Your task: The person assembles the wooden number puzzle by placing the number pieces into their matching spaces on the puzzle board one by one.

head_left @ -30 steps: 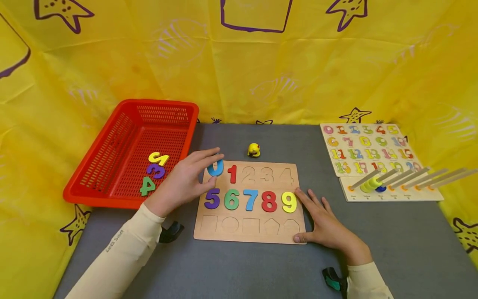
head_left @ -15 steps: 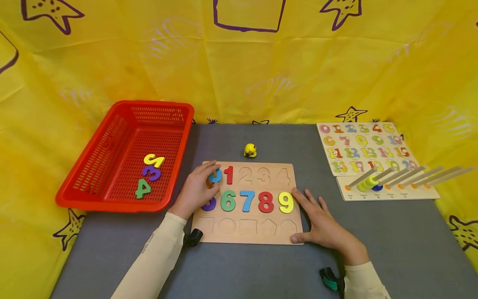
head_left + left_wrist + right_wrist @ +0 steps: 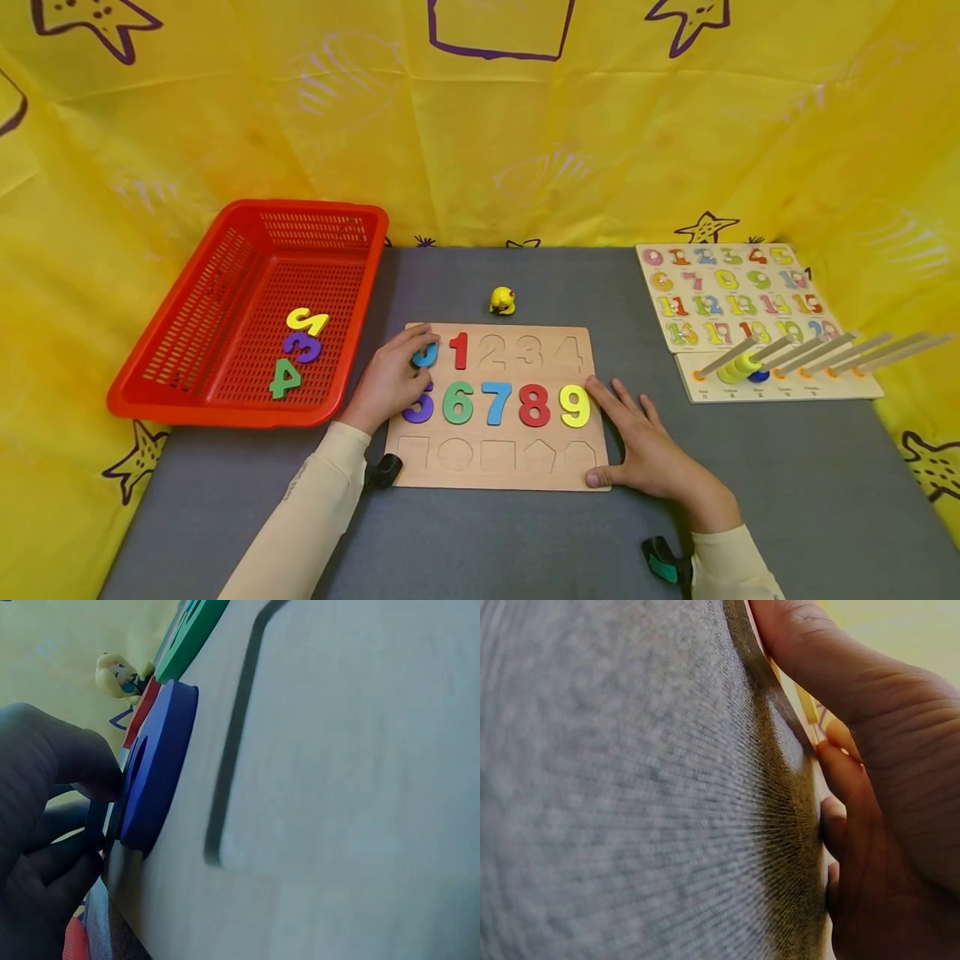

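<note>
A wooden number board point(image 3: 480, 477) lies flat on the grey table. At its top left corner my left hand point(image 3: 392, 375) pinches a blue number 0 point(image 3: 426, 357), partly hidden by the fingers. In the left wrist view the thumb is close beside the purple 5 point(image 3: 161, 769). A red 1 point(image 3: 460, 352) sits to the right of the 0. Below stand a green 6 point(image 3: 458, 410), a blue 7 point(image 3: 496, 402), a red 8 point(image 3: 534, 414) and a yellow 9 point(image 3: 574, 407). My right hand point(image 3: 652, 450) rests with spread, fairly straight fingers on the board's right edge.
A red basket point(image 3: 161, 404) at left holds a yellow piece point(image 3: 307, 322), a purple 3 point(image 3: 302, 347) and a green 4 point(image 3: 285, 379). A small yellow toy point(image 3: 502, 301) stands behind the board. At right lie another number board point(image 3: 731, 293) and a peg board point(image 3: 787, 389).
My left hand has moved right and slightly down with the blue 0, which now lies lower at the board's top left. My right hand keeps its place on the board's edge.
</note>
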`<state>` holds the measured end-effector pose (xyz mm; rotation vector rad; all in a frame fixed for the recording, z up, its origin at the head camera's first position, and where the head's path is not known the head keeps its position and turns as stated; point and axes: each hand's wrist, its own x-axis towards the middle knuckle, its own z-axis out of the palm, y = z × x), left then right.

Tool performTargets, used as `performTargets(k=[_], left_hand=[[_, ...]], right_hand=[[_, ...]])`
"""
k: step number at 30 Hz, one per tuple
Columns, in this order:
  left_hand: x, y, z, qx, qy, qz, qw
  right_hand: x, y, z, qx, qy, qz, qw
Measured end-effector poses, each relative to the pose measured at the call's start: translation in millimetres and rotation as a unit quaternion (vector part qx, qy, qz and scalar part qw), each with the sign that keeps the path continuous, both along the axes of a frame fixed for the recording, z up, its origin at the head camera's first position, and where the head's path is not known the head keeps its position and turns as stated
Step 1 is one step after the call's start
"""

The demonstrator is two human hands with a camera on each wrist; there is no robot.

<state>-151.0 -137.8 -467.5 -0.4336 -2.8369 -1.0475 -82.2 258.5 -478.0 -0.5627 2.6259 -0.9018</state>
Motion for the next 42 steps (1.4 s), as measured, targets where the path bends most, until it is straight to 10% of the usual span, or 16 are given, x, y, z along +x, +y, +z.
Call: performTargets(k=[26, 35, 42], left_hand=[[5.7, 1.1, 15.0, -0.027, -0.029, -0.034, 0.9986], [37.1, 10.4, 98.0, -0.022, 0.076, -0.111, 0.9906], [13.1, -29.7, 160.8, -0.036, 0.166, -0.074, 0.9827]], right_hand=[[0.4, -1.0, 1.0, 0.002, -0.001, -0.003, 1.0], [0.9, 0.1, 2.8, -0.001, -0.001, -0.002, 1.0], [1.8, -0.1, 3.3, -0.006, -0.002, 0.001, 1.0]])
